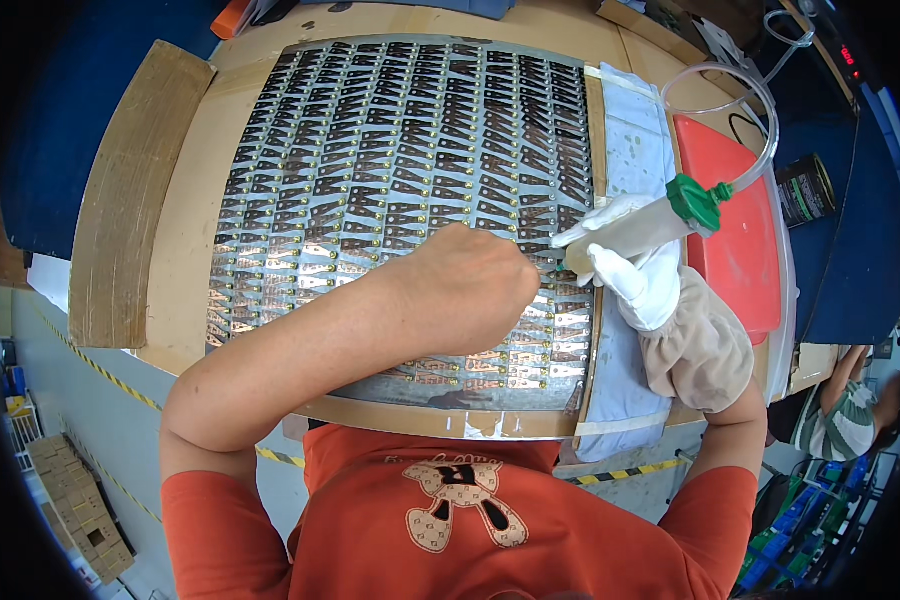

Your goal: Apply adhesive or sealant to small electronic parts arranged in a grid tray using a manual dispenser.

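A grey plate [400, 390] lies in front of me, covered with rows of small dark, tapered metal pieces [417, 145], many with a yellowish dot. My bare left hand [480, 288] is closed over the plate's right half, its knuckles up; its fingertips and anything in them are hidden. My right hand [652, 285], in a white glove, grips a dispensing syringe [650, 228] with a cloudy barrel. The syringe lies tilted, its tip pointing left toward the pieces near my left hand. A green cap [700, 205] at its back end joins a clear tube [773, 130].
A blue cloth [630, 120] lies along the plate's right side, next to a red lid-like panel [735, 230]. A dark can [806, 190] stands farther right. A wooden board [135, 200] lies at the left table edge. Another person [850, 415] is at the far right.
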Demonstrator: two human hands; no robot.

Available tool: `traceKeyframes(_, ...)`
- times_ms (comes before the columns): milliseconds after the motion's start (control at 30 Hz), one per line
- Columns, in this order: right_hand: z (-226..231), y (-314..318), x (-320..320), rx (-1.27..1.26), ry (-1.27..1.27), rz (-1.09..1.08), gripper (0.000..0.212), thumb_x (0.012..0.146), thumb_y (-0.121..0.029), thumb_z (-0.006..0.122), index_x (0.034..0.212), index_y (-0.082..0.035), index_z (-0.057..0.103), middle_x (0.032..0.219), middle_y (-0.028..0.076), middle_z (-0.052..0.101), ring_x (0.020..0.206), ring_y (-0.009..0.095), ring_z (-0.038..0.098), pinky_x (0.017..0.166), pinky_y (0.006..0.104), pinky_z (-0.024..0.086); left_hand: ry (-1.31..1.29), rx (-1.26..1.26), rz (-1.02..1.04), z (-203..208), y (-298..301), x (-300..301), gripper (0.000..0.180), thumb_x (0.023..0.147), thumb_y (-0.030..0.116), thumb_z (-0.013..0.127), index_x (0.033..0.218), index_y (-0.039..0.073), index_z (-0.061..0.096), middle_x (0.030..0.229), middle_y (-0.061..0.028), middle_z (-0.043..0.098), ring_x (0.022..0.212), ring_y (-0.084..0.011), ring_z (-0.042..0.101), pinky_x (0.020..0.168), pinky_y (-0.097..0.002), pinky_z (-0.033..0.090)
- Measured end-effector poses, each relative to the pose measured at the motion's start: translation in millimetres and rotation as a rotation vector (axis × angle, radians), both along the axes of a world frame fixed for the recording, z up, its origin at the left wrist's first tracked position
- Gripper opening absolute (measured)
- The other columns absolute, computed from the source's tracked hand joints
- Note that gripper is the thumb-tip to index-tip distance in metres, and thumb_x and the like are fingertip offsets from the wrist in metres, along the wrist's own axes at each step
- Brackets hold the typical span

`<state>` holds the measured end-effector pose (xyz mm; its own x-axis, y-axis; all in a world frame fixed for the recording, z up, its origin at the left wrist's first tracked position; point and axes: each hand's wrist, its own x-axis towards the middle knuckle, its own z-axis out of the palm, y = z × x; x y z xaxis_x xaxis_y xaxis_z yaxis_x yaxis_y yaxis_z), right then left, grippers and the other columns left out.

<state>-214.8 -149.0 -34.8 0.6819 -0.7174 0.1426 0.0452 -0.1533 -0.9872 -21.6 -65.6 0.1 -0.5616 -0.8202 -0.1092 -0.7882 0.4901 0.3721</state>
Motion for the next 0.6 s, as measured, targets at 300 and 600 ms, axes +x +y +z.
traceKeyframes(300,2.2,-1.3,-0.9,0.032,0.000,0.003,0.024,0.076,-0.006,0.062,0.095,-0.002,0.048,0.088,0.015,0.062,0.079,0.018,0.060,0.064,0.0272,0.048,-0.019,-0.004,-0.009,0.3,0.9,0.4,0.029,0.071,0.005,0.049,0.096,-0.006,0.059,0.059,-0.0194,0.059,0.056,-0.0317,0.061,0.053,-0.0423,0.048)
traceKeyframes(600,1.0,-1.5,-2.0,-0.002,0.000,0.024,0.025,0.075,-0.007,0.061,0.095,-0.002,0.048,0.087,0.018,0.061,0.076,0.023,0.062,0.054,0.0252,0.050,-0.004,0.005,-0.006,-0.2,1.4,0.9,0.030,0.072,0.005,0.048,0.098,-0.006,0.059,0.059,-0.0196,0.059,0.057,-0.0318,0.061,0.054,-0.0421,0.048)
